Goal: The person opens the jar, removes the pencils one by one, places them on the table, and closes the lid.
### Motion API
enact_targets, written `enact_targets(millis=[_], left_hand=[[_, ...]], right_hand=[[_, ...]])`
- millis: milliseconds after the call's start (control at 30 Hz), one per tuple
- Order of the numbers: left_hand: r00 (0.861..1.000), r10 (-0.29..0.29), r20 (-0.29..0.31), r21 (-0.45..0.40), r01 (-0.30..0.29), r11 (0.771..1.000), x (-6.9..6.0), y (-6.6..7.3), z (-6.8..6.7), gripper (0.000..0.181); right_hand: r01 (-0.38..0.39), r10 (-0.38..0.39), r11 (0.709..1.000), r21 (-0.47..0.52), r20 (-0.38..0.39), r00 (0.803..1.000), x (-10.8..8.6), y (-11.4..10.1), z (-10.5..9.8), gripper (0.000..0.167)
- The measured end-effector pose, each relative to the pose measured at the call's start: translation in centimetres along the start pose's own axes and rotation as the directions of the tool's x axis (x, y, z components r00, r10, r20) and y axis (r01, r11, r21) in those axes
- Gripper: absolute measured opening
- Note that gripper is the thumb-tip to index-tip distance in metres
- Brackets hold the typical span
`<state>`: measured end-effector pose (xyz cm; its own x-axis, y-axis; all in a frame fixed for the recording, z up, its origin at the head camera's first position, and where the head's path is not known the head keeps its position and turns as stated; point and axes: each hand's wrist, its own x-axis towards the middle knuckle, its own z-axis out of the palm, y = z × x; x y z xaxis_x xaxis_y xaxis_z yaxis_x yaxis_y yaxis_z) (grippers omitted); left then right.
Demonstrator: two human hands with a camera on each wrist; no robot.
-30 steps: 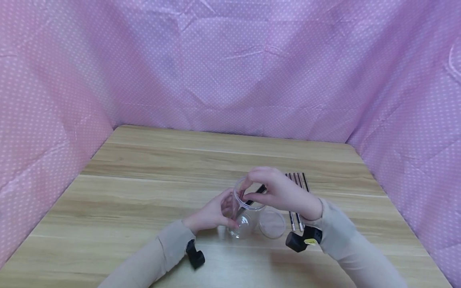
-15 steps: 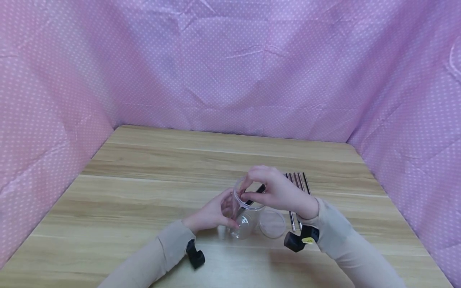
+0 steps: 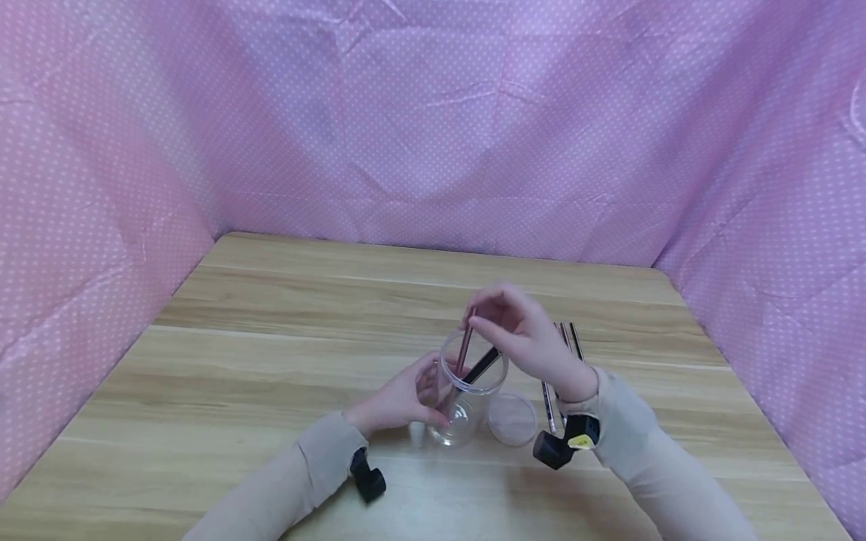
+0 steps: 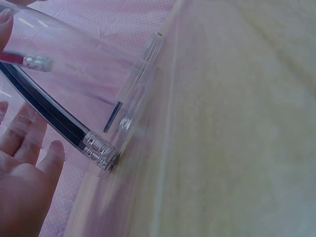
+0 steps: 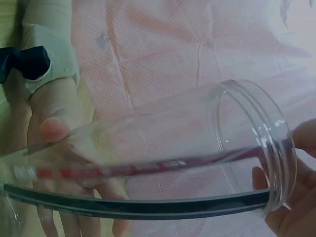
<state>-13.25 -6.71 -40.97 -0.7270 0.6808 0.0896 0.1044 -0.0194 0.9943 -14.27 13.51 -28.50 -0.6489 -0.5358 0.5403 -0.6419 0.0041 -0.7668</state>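
A clear plastic jar (image 3: 476, 390) stands on the table, and my left hand (image 3: 399, 398) grips its side, thumb in front. Between thumb and fingers of my right hand (image 3: 524, 338), above the jar's mouth, is the upper end of a reddish pencil (image 3: 464, 349). The pencil reaches down inside; its silvery lower end shows off the bottom in the left wrist view. Black pencils (image 4: 54, 116) with silver ends lean in the jar, their tips on its base. Right of the jar lies a round clear lid (image 3: 512, 421).
Several more pencils (image 3: 576, 342) lie side by side on the wooden table (image 3: 304, 300), partly hidden behind my right hand and wrist. A pink dotted cloth (image 3: 433, 135) surrounds the table at the back and sides.
My right hand has risen from inside the jar's mouth to above the rim, and the reddish pencil now shows standing up out of it. The left hand and jar have stayed put.
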Motion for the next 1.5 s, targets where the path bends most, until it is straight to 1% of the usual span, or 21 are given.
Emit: enact_targets(millis=[67, 100, 167, 200, 300, 400, 500, 633, 767, 1000, 1100, 1233, 1367, 1500], left_hand=[[1.0, -0.008, -0.009, 0.004, 0.008, 1.0, 0.0, -0.1, -0.1, 0.082], [1.0, -0.012, -0.012, 0.006, 0.012, 1.0, 0.0, -0.2, -0.1, 0.081], [1.0, -0.019, -0.019, 0.005, 0.019, 1.0, 0.0, -0.2, -0.2, 0.08], [1.0, -0.019, -0.02, 0.008, 0.02, 1.0, 0.0, -0.2, -0.2, 0.079], [0.999, -0.025, -0.02, 0.013, 0.025, 1.0, 0.0, -0.1, -0.2, 0.079], [0.999, -0.031, -0.021, 0.018, 0.032, 0.999, 0.0, -0.1, -0.3, 0.079], [0.999, -0.041, -0.014, 0.014, 0.041, 0.999, 0.0, -0.1, -0.3, 0.082], [0.999, -0.052, -0.006, 0.014, 0.052, 0.999, -0.1, 0.0, -0.4, 0.085], [0.999, -0.051, -0.008, 0.018, 0.051, 0.999, -0.1, 0.0, -0.5, 0.084], [0.999, -0.046, -0.009, 0.006, 0.046, 0.999, 0.1, 0.1, -0.6, 0.084], [0.998, -0.063, -0.009, 0.014, 0.063, 0.998, 0.1, 0.0, -0.7, 0.085], [0.997, -0.08, -0.009, 0.016, 0.08, 0.997, 0.4, -0.1, -0.8, 0.084], [0.996, -0.09, -0.014, 0.013, 0.09, 0.996, 0.4, -0.1, -0.9, 0.084], [0.995, -0.101, -0.011, 0.008, 0.101, 0.995, 0.1, 0.2, -1.0, 0.082]], right_hand=[[-0.034, 0.038, 0.994, 0.101, -0.044, 0.998, 0.3, 0.1, -0.1, 0.019], [-0.048, 0.058, 0.988, 0.147, -0.063, 0.996, 0.4, 0.2, -0.1, 0.017], [-0.072, 0.095, 0.976, 0.206, -0.101, 0.99, 0.7, 0.3, -0.2, 0.014], [-0.082, 0.111, 0.971, 0.226, -0.12, 0.987, 0.8, 0.3, -0.2, 0.016], [-0.111, 0.158, 0.959, 0.262, -0.163, 0.974, 1.2, 0.5, -0.2, 0.027], [-0.134, 0.194, 0.948, 0.288, -0.189, 0.963, 1.5, 0.6, -0.2, 0.03], [-0.149, 0.22, 0.934, 0.324, -0.193, 0.956, 1.7, 0.9, -0.2, 0.033], [-0.154, 0.234, 0.915, 0.373, -0.178, 0.956, 1.9, 1.2, -0.3, 0.033], [-0.182, 0.252, 0.914, 0.362, -0.153, 0.956, 2.0, 1.5, -0.4, 0.031], [-0.225, 0.272, 0.905, 0.36, -0.085, 0.958, 2.3, 1.9, -0.8, 0.028], [-0.225, 0.266, 0.915, 0.335, -0.081, 0.961, 2.2, 1.9, -0.7, 0.03], [-0.21, 0.245, 0.934, 0.29, -0.088, 0.966, 2.2, 2.0, -0.8, 0.039], [-0.198, 0.232, 0.937, 0.287, -0.09, 0.969, 2.1, 2.2, -0.8, 0.047], [-0.191, 0.231, 0.936, 0.296, -0.103, 0.968, 2.1, 2.3, -0.5, 0.046]])
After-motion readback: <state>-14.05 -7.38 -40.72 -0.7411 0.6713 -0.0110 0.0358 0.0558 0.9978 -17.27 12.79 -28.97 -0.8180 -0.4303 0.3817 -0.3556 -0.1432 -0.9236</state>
